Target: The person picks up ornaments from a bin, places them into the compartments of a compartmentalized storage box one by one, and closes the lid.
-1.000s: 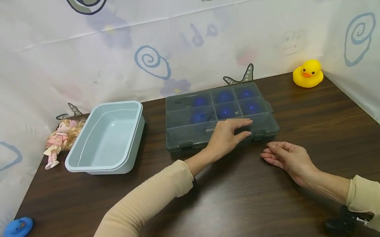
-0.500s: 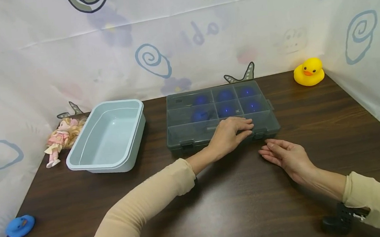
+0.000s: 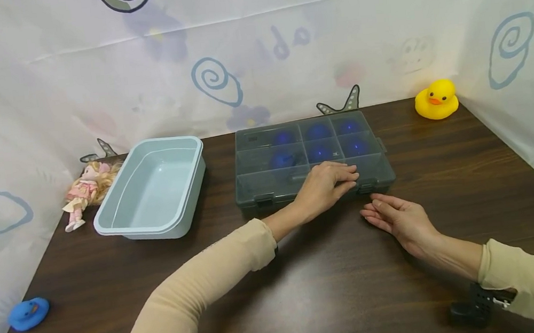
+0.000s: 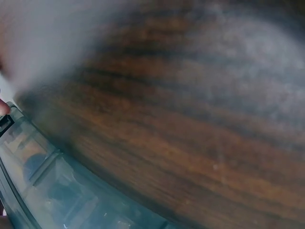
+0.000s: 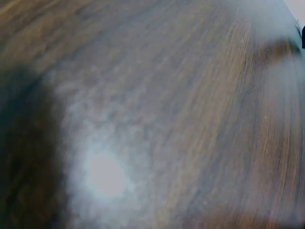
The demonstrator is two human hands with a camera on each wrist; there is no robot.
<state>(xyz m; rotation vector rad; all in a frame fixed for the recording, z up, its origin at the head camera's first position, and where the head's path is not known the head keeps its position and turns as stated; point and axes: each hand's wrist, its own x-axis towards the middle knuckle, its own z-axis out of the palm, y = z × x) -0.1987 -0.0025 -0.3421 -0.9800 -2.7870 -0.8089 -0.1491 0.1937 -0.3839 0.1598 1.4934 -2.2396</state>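
A grey see-through compartment case (image 3: 269, 185) lies with its lid down at the middle back of the table. Several round blue things (image 3: 320, 152) show through the lid in its compartments. My left hand (image 3: 324, 185) rests over the front right part of the lid, its fingers on top and the thumb near the front edge. My right hand (image 3: 403, 223) is low in front of the case, palm turned up, fingertips right by the right front latch (image 3: 366, 187). In the left wrist view, the case (image 4: 71, 191) fills the lower left corner. The right wrist view shows mostly blurred table.
Left of the case stands a pale blue plastic basin (image 3: 196, 178). Beside it lies a doll (image 3: 83, 192) with long blond hair. A yellow rubber duck (image 3: 436, 100) sits at the back right corner, and a blue duck (image 3: 28, 314) at the left edge. Printed cloth (image 3: 276, 63) hangs behind the table.
The left hand's thumb has come closer to its fingers at the lid's front. My right hand has shifted slightly left, toward the latch. The case stays in place.
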